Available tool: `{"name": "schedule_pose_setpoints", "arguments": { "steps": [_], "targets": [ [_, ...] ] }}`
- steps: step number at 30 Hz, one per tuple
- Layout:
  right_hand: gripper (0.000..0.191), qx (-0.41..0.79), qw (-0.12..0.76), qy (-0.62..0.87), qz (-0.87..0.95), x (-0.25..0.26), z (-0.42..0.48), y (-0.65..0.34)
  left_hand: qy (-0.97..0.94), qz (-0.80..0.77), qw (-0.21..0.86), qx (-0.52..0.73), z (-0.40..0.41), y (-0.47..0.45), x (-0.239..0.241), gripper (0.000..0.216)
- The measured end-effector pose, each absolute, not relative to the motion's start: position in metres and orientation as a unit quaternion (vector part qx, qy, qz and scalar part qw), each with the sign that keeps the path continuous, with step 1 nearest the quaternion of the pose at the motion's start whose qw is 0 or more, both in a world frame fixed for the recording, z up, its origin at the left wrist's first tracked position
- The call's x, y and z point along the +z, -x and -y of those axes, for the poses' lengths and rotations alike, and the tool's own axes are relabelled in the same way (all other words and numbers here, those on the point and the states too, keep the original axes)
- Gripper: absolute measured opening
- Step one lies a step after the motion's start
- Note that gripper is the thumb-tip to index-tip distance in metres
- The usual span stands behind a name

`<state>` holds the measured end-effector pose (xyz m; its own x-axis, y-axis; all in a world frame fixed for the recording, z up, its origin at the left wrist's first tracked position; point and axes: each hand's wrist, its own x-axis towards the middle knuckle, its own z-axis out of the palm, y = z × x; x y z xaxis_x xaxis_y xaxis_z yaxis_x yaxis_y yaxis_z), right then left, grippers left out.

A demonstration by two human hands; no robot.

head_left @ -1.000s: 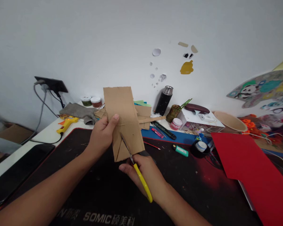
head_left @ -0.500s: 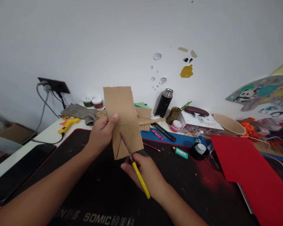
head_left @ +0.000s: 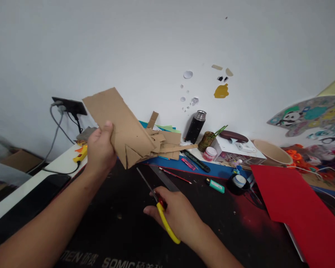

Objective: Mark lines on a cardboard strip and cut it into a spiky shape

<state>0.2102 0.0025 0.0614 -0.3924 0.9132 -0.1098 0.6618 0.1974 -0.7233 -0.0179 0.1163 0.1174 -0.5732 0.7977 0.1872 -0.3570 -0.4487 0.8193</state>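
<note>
The left hand (head_left: pixel 100 150) grips a notched brown cardboard sheet (head_left: pixel 115 119), tilted, up and left of the right hand (head_left: pixel 178 216). That hand is closed on yellow-handled scissors (head_left: pixel 157 201), with the blades clear of the sheet. Judged between cuts. A further cut calls for re-seating the edge between the blades.

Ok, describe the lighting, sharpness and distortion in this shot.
Head view: soft, even light, no hard shadows or glare; brown cardboard sheet in the left hand and yellow-handled scissors in the right hand look sharp; wide-angle lens curves the black desk mat.
</note>
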Motion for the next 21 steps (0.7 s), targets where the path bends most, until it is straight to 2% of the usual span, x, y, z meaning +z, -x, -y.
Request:
{"name": "schedule_pose_setpoints", "arguments": {
  "steps": [6, 10, 15, 18, 21],
  "targets": [
    [0.054, 0.311, 0.114, 0.512, 0.793, 0.063, 0.003, -0.204, -0.33, -0.406, 0.397, 0.754, -0.111, 0.008, 0.107, 0.037],
    [0.051, 0.284, 0.097, 0.514, 0.804, 0.066, 0.0, -0.206, -0.347, -0.415, 0.43, 0.722, -0.109, 0.003, 0.099, 0.039],
    [0.052, 0.28, 0.091, 0.489, 0.821, 0.071, -0.003, -0.214, -0.332, -0.409, 0.452, 0.719, -0.108, -0.003, 0.091, 0.03],
    [0.041, 0.283, 0.105, 0.452, 0.839, 0.07, -0.003, -0.218, -0.334, -0.41, 0.457, 0.715, -0.107, -0.006, 0.088, 0.03],
    [0.024, 0.319, 0.174, 0.442, 0.82, 0.068, -0.004, -0.219, -0.334, -0.412, 0.462, 0.711, -0.106, -0.008, 0.087, 0.032]
  ]
}}
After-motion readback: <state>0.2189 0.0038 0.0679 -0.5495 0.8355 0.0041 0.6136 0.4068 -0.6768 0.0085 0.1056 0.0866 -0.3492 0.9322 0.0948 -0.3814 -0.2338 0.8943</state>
